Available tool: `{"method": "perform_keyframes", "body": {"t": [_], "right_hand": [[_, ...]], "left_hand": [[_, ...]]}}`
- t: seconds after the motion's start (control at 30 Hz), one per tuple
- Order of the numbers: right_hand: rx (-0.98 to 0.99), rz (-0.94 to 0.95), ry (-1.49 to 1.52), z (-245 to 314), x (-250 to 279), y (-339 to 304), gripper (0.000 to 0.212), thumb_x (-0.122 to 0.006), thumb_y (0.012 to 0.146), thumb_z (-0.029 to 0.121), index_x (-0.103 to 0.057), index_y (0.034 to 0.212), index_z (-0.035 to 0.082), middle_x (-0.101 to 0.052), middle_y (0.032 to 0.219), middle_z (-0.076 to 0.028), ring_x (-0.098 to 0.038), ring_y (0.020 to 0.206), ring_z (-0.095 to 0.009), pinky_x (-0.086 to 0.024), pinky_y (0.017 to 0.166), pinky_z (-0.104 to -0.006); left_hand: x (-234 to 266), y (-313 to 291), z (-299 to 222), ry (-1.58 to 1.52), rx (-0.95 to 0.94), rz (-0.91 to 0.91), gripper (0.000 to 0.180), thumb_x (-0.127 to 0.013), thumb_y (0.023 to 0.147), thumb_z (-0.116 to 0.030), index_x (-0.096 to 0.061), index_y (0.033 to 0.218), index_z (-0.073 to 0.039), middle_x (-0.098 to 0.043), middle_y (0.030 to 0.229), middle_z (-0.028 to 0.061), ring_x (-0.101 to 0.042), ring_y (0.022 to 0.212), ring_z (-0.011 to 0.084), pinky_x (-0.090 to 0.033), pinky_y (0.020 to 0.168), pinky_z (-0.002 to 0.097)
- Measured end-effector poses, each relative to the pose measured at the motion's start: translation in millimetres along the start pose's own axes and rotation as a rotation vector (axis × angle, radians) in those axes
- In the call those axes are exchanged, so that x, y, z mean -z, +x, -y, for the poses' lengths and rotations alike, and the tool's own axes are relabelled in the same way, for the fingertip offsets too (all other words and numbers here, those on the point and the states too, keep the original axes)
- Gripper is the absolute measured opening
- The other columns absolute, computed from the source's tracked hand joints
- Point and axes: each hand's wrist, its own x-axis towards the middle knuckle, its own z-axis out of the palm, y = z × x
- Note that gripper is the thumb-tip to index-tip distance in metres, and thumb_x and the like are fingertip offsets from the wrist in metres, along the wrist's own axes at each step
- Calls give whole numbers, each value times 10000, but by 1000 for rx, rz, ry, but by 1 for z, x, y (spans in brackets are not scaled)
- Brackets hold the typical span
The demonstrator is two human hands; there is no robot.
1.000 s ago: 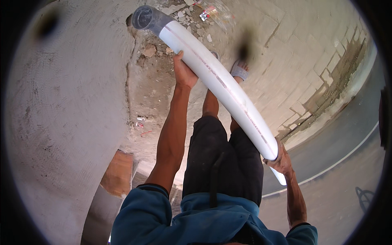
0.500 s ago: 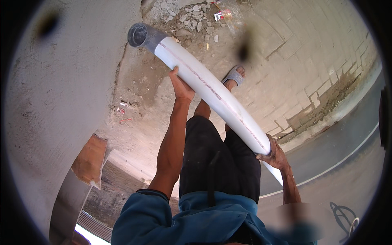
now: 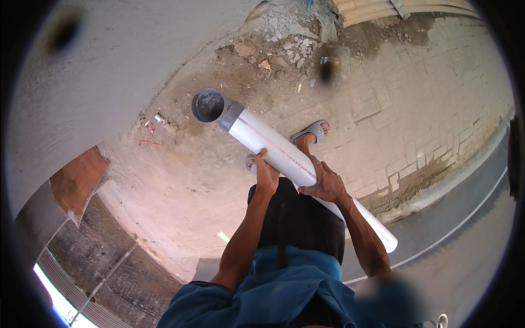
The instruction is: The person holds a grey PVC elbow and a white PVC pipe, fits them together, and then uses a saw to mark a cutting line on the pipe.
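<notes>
From my head feed, the white pipe [image 3: 273,146] slants across mid-view, held above the ground [image 3: 186,158]. Looks stiff, hollow, lightish — maybe slick, and the grey elbow [image 3: 232,116] probably weights that end, so I'd grip it two-handed. Left hand [image 3: 268,171] and right hand [image 3: 329,185] are both grasping it — rubble [image 3: 292,49] lies beyond.

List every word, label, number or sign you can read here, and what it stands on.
White pipe: reddish print along its side, too small and blurred to read.
Red scrap on the ground: too small to tell.
No readable text elsewhere.
</notes>
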Motion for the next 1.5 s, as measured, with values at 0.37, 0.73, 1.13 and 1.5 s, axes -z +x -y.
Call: {"method": "perform_keyframes", "body": {"t": [0.37, 0.73, 1.13, 1.5], "right_hand": [[593, -179, -482, 237, -104, -74, 1152, -908, 688, 412, -287, 1592, 59, -575, 1361, -289, -612, 1229, -476, -508, 1039, -539], [910, 359, -780, 490, -294, -95, 1206, -849, 704, 601, -258, 1631, 106, -443, 1556, -267, -459, 1429, -433, -403, 1167, -498], [807, 1168, -755, 613, -392, 8, 1168, -767, 751, 694, -290, 1622, 78, -571, 1436, -257, -584, 1304, -386, -466, 1075, -448], [661, 1356, -814, 804, -463, 102, 1175, -764, 751, 721, -323, 1608, 48, -524, 1479, -278, -541, 1346, -383, -430, 1116, -440]], "left_hand": [[116, -187, -121, -338, -522, 86, 679, -539, 1046, -457, -347, 1524, -15, -526, 1438, 155, -511, 1371, 305, -393, 1166, 489], [369, -407, -283, -581, -1451, -364, 982, -427, 950, -811, -304, 1601, -88, -487, 1543, 171, -501, 1398, 332, -403, 1178, 501], [543, -565, -380, -205, -1630, -969, 1117, -651, 852, -786, -292, 1602, -39, -454, 1559, 143, -491, 1407, 283, -449, 1160, 450], [628, -508, -474, -369, -1582, -1122, 794, -553, 1017, -627, -398, 1546, -55, -575, 1447, 145, -610, 1272, 281, -513, 1076, 436]]}}
